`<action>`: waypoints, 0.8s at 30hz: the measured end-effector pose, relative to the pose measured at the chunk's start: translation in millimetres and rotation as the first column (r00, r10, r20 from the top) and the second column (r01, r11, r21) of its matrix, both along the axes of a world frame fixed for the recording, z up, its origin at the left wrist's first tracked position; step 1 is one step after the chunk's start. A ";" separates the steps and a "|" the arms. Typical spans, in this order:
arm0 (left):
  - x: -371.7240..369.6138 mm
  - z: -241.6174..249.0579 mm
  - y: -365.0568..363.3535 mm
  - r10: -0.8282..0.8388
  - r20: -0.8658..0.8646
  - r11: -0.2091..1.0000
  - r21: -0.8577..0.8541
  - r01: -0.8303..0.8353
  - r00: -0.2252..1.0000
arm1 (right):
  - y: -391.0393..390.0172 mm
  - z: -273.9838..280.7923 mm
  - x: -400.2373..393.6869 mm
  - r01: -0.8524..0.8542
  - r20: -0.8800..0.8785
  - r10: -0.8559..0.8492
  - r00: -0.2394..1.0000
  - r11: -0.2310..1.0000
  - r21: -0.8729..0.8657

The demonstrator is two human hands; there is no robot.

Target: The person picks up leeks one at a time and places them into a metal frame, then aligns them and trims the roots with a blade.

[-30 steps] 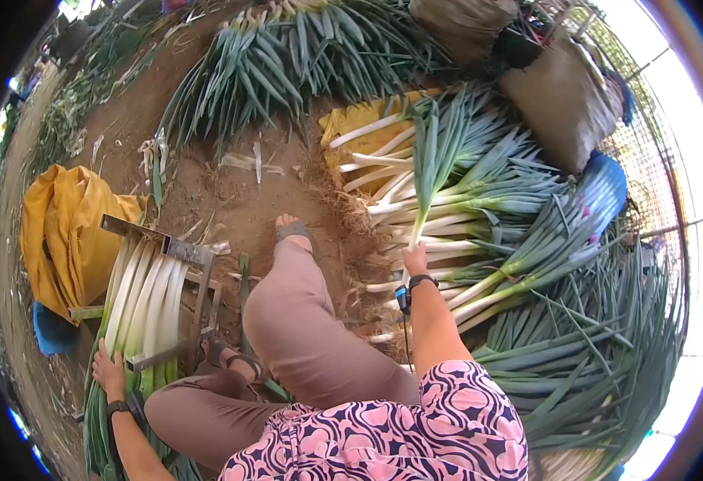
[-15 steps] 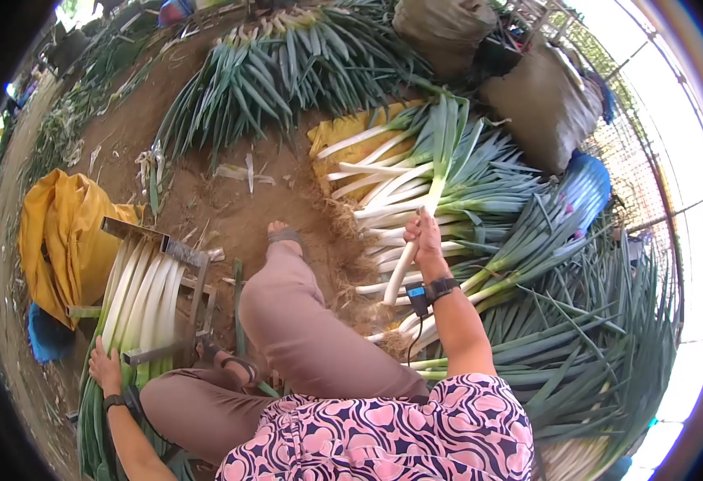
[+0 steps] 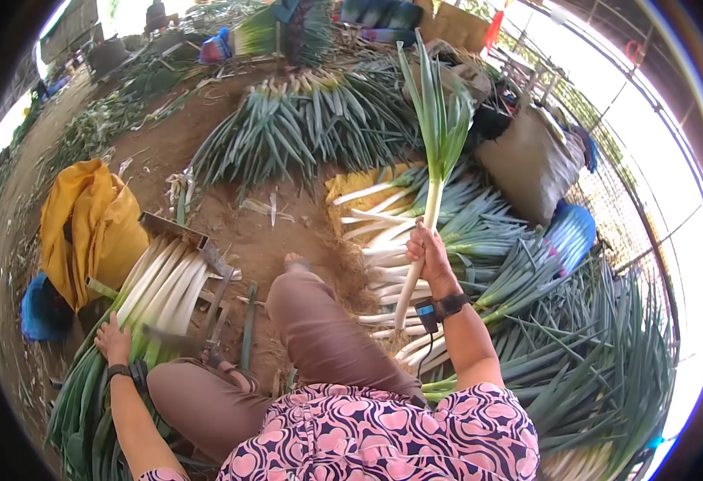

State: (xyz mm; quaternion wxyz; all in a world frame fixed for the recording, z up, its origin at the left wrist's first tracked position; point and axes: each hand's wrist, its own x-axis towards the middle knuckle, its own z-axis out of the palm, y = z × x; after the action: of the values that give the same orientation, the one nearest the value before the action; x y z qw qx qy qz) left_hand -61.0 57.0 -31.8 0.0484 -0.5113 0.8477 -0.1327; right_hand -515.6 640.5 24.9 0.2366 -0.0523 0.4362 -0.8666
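Person sat on bare dirt ground (image 3: 231,216), legs bent, right foot forward.

Right hand (image 3: 429,255): arm reached forward and a little to the right, elbow bent, forearm rising from the patterned sleeve, black wrist strap (image 3: 451,305) with a small blue device under it. The fingers were wrapped fully round the white shaft of a single leek (image 3: 431,192), a firm closed grip about midway up the white part. The leek stood nearly upright, tilted slightly; its root end hung below the fist, over the heap, and its green leaves fanned out high above the hand. It was lifted clear of the leek pile (image 3: 480,240), which lay just beyond and right of the right knee, white ends pointing toward the person, partly on a yellow sheet (image 3: 359,186).

Left hand (image 3: 113,338): arm stretched down and out to the left, black band at the wrist. The palm lay flat, fingers spread and loosely open, resting on top of the stacked leeks (image 3: 163,289); it gripped nothing. Those leeks lay side by side in a low wooden frame (image 3: 207,255), white shafts away from the person, green tops trailing back past the hand.

Yellow cloth (image 3: 99,228) heaped left of the frame, touching or nearly so. Another leek row (image 3: 303,132) lay further off, across the dirt. Brown sacks (image 3: 528,160) stood behind the right-hand pile.
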 end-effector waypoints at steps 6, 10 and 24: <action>-4.4 5.1 9.4 -0.054 -0.101 0.996 -0.070 0.047 0.993 | -40.7 24.2 25.4 -0.174 -0.015 0.175 0.984 0.982 0.072; -5.4 20.1 20.5 -0.043 -0.130 0.999 0.004 0.043 0.991 | -82.6 30.8 20.8 -0.342 -0.148 0.366 0.919 0.925 0.166; -14.7 41.1 31.9 0.089 -0.047 0.983 0.168 -0.080 0.995 | -469.6 162.5 146.4 -0.473 -0.761 0.647 -0.049 0.656 0.588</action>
State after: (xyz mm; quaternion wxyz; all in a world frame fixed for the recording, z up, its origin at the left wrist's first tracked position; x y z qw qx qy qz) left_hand -75.7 88.9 9.4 0.0731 -0.5445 0.8343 -0.0457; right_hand -369.2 170.9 187.4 0.2589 -0.7150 0.4823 -0.4348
